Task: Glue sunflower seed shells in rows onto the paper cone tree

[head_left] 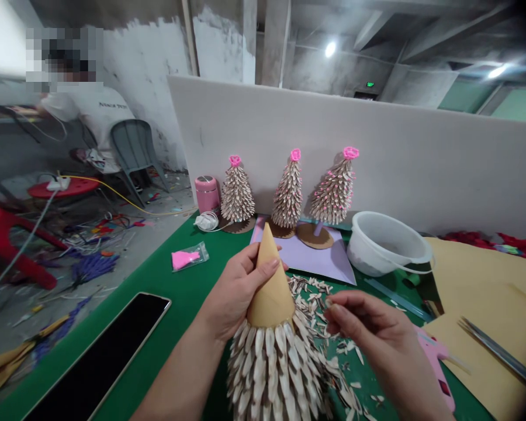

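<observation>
My left hand (234, 286) is wrapped round the upper, bare part of a tan paper cone (272, 295), its thumb lying across the front. Below that, overlapping rows of sunflower seed shells (274, 368) cover the cone down to the bottom of the view. To the right of the cone, my right hand (368, 327) is closed in a pinch, apart from it. A small pale bit, apparently a seed shell (328, 303), shows at its fingertips. Loose shells (309, 286) lie scattered on the green table between and beyond the hands.
Behind stand three shell-covered trees (238, 196) with pink tops, near a pink canister (207, 195). A white bucket (377, 257), pink glue gun (436, 362), tweezers (499, 351) and tan paper (504, 292) are right. A phone (100, 356) lies left. A person (92, 111) sits farther back.
</observation>
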The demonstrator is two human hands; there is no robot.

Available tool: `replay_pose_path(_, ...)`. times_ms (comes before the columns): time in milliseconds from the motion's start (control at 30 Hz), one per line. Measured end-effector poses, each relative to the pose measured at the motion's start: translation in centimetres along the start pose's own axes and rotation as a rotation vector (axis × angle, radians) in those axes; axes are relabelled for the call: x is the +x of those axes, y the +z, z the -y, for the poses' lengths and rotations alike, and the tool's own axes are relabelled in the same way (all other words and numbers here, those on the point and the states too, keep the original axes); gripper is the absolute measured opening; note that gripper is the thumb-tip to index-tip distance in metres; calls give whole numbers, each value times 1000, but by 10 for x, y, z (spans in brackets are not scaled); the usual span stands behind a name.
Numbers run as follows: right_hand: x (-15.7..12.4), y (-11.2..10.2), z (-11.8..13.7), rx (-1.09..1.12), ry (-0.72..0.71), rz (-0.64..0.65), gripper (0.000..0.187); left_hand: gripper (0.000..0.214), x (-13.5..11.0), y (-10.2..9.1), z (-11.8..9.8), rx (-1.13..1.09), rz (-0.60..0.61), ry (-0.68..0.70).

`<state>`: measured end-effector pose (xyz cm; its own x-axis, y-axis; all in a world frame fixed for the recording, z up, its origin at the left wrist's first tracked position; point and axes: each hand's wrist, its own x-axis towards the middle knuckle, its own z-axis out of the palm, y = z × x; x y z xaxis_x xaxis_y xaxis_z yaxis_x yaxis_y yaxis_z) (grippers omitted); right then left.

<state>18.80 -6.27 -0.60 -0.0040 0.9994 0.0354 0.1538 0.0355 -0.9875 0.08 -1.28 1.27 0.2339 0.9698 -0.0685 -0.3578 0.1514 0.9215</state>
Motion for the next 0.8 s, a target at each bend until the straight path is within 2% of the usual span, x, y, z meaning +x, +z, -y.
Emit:
replay_pose_path(200, -9, 18, 12, -166, -84, 43, 19, 28, -3, 3, -2, 112, -51, 93)
replay_pose_path(267, -10, 21, 11, -203, -75, 24, 20, 28, -5, 4, -3, 163, -68, 146)
replay_pose_path(467, -10, 22, 12, -209, -75, 78, 22, 29, -14, 8, -6, 343, -141, 273)
replay_pose_path(600, -8, 22, 10, -276, -112, 79, 23, 27, -19, 13, -10, 403, -188, 289)
replay_pose_path(800, -9, 24, 8, -384, -176, 13, 24, 28, -20, 17, -12, 362, -221, 300)
